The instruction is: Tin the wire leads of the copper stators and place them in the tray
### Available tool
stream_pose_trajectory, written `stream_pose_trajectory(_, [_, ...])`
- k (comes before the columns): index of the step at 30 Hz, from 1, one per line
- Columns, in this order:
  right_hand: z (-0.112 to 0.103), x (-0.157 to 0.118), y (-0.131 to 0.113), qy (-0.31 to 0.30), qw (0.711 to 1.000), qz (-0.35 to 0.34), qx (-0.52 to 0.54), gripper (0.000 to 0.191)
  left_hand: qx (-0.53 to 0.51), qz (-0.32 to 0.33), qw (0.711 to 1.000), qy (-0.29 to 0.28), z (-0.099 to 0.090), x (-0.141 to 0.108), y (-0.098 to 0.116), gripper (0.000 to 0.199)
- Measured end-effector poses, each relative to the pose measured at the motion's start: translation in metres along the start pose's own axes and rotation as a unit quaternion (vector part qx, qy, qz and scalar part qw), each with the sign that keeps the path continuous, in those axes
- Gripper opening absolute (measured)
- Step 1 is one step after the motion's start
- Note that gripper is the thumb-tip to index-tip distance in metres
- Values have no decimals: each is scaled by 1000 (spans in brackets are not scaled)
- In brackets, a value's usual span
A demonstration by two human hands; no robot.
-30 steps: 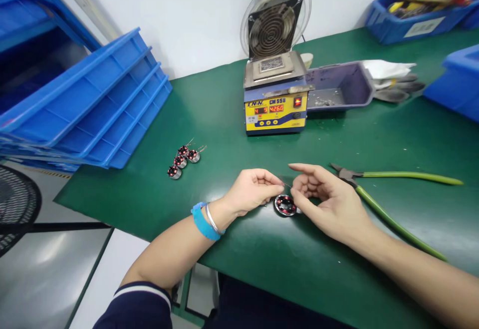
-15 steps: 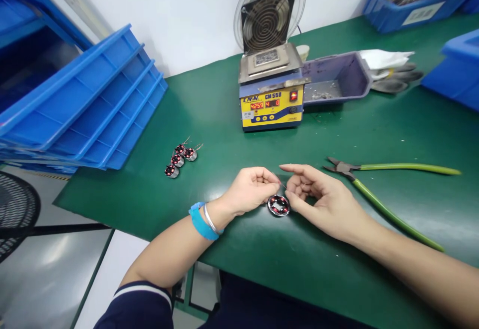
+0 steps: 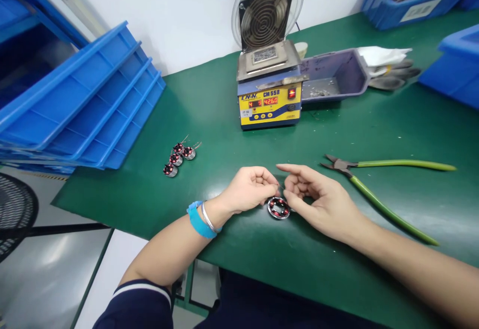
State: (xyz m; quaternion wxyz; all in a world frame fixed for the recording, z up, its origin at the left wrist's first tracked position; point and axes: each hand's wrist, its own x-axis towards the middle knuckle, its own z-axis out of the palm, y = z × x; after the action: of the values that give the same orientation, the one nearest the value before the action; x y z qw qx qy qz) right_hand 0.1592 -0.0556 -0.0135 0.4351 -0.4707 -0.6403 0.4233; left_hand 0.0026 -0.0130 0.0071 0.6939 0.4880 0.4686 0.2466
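A round motor stator (image 3: 279, 215) with a silvery rim and copper windings sits between my hands, close to the table's front. My left hand (image 3: 254, 189) is closed in a pinch on a thin wire (image 3: 281, 186) just above it; the fingertips partly hide the wire. On the other side, my right hand (image 3: 318, 196) has its index finger stretched out and its thumb apart from it, the remaining fingers curled. The thumb tip is beside the stator and the wire; whether it touches them I cannot tell.
Several similar stators (image 3: 175, 159) with wire ends stand to the left. Green-handled cutting pliers (image 3: 377, 197) lie spread at the right. Behind are a lit solder pot (image 3: 270, 107), a purple bin (image 3: 350, 77) and gloves (image 3: 391, 77). Blue crates (image 3: 86, 104) lean at the left.
The whole view shifts slightly. My hands keep nearly the same pose, close together over the stator, with the wire still in my left fingers. The solder pot's display digits differ.
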Motion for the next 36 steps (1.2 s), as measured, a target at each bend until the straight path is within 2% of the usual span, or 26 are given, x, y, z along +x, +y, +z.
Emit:
stream_pose_trajectory(6, [-4, 4, -1, 7, 980, -141, -139, 30, -7, 15, 1000, -11, 0, 0, -1, 7])
stream_pose_trajectory(8, [-5, 4, -1, 10, 971, -166, -173, 27, -11, 13, 1000, -8, 0, -1, -1, 7])
stream_pose_trajectory(12, [-6, 3, 0, 20, 974, -132, -185, 26, -24, 8, 1000, 9, 0, -1, -2, 7])
stream_pose_trajectory(16, [-6, 5, 0, -15, 981, -89, -170, 28, -39, 5, 999, -6, 0, -1, -3, 8])
stream_pose_trajectory(21, [-8, 6, -2, -58, 974, -137, -173, 29, -45, 3, 999, -24, -1, -1, -4, 10])
stream_pose_trajectory(25, [-10, 2, -4, -33, 969, -168, -175, 19, -40, -6, 999, -19, -1, -1, -4, 9])
stream_pose_trajectory(30, [-10, 1, 1, 0, 973, -138, -186, 15, -31, -3, 999, 8, 0, -2, -5, 13])
stream_pose_trajectory(36, [-9, 4, 1, 1, 974, -125, -187, 16, -38, -4, 999, 17, 0, -2, -6, 16])
